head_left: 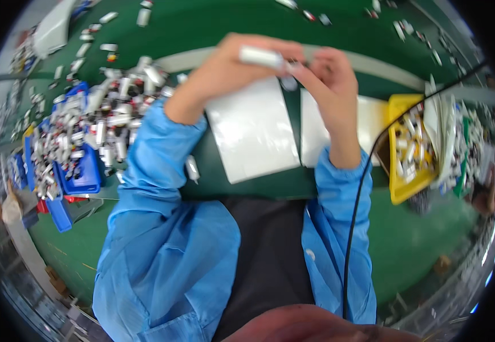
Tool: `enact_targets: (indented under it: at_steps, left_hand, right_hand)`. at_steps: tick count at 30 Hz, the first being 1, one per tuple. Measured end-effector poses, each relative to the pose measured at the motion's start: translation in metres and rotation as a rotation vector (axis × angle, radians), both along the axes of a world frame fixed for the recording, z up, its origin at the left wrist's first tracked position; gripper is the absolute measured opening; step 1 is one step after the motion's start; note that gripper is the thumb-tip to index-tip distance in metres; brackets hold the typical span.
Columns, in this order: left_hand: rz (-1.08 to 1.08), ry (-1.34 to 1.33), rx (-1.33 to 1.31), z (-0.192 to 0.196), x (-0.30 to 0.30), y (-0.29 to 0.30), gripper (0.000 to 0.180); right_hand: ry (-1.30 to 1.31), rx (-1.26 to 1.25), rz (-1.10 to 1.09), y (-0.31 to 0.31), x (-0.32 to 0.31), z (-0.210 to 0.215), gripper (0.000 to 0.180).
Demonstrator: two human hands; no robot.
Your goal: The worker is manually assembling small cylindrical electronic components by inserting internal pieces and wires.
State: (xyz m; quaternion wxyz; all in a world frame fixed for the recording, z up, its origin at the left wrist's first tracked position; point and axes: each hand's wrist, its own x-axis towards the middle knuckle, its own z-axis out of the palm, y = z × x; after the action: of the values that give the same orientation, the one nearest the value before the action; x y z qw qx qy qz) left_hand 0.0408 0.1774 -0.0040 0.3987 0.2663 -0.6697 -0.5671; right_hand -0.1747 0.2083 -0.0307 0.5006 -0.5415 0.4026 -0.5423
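My left hand [230,62] is closed around a small white cylinder [260,57], which lies nearly level above the far part of the table. My right hand [334,80] meets it at its right end, thumb and fingers bent together there. What the right fingertips pinch is small, dark and blurred, so I cannot make it out. Just below the fingertips shows a small greyish round piece [288,84], also smeared. Beneath my hands lie a white sheet [253,134] and, to its right, a second white sheet [311,128].
Many white cylinders with dark or coloured ends form a heap [119,108] at left, beside blue bins [85,174]. At right a yellow bin [398,191] holds similar pieces. A black cable [354,211] crosses the right side. One loose white piece [192,169] lies near my left sleeve.
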Motion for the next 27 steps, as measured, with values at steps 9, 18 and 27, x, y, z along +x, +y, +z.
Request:
enact_targets:
  at_steps: [9,18,27]
  left_hand:
    - [0.085,0.011,0.247,0.052,0.032,0.007,0.048]
    - [0.44,-1.282,-0.22,0.003,0.198,-0.145,0.055]
    - [0.94,-1.451,-0.217,-0.096,0.192,-0.273,0.072]
  right_hand:
    - [-0.366,0.283,0.384,0.008,0.019,-0.012,0.023]
    - [0.211,-0.052,0.361,0.056,0.014,0.023,0.023]
    - [0.834,-0.319,0.517,0.123,0.019,0.017,0.024]
